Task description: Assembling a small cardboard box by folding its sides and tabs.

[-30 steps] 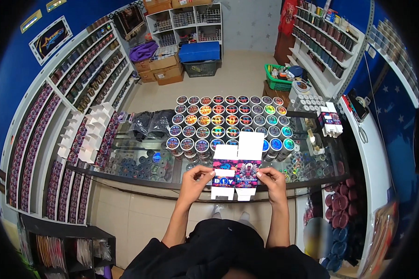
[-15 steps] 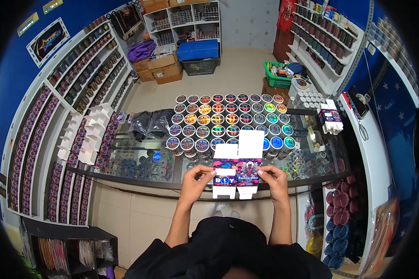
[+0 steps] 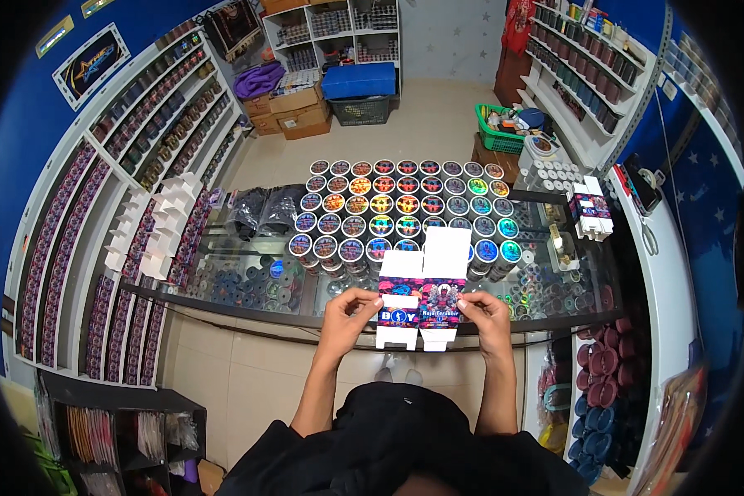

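Both hands pinch a flat, unfolded carton at lower centre of the frame: the left hand grips its left edge and the right hand its right edge, fingers closed on the card. The carton is printed in pink, purple and blue, with plain white flaps above and below, and is held just over the near edge of a glass counter.

The counter spans the middle of the frame. Rows of round tins with shiny coloured lids fill its centre, directly behind the carton, whose upper flaps cover the nearest ones. White folded boxes are stacked at centre left. A small printed box stands at centre right. Wall shelves curve along the upper left, and a green basket sits on the floor at upper right.
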`<state>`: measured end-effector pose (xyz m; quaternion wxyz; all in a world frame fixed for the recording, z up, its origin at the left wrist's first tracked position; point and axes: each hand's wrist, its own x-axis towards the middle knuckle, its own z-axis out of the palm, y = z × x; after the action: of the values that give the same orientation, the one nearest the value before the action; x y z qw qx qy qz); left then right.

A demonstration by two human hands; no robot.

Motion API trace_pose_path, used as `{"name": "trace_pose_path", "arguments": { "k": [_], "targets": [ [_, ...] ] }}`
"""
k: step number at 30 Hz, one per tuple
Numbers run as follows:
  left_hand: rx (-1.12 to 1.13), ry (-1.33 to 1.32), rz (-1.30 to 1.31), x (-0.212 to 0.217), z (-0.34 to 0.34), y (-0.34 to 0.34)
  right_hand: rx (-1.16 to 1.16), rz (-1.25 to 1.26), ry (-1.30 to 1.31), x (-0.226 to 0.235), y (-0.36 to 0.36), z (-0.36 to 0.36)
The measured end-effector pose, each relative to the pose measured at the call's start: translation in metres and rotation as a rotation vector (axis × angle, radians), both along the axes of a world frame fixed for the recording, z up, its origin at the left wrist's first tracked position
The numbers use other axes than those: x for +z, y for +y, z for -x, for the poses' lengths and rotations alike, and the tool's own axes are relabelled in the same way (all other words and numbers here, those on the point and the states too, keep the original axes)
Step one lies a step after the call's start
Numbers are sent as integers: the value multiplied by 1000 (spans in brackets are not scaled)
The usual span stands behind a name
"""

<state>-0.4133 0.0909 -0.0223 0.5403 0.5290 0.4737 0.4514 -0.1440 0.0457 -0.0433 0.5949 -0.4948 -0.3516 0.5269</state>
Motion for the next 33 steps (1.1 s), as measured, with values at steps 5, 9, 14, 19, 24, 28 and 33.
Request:
{"name": "trace_pose_path", "arguments": {
  "k": [5, 9, 14, 19, 24, 28, 33],
  "targets": [
    [32, -16, -33, -7, -4, -9, 28, 30, -33, -4, -1, -6],
    [56, -26, -13, -7, 3, -16, 70, 28, -38, -6, 3, -1],
    [81, -41, 13, -12, 20, -17, 77, 36, -22, -6, 4, 16],
    [67, -70, 21, -6, 42, -15, 51, 37, -27, -7, 5, 41],
    [19, -32, 19, -4, 74, -5, 18, 28, -54, -7, 7, 73],
    [3, -33, 13, -4, 104, 2, -14, -4, -18, 1, 10, 107],
    [-30, -26, 1, -9, 132, 10, -59, 18, -10, -6, 10, 137]
  ]
}}
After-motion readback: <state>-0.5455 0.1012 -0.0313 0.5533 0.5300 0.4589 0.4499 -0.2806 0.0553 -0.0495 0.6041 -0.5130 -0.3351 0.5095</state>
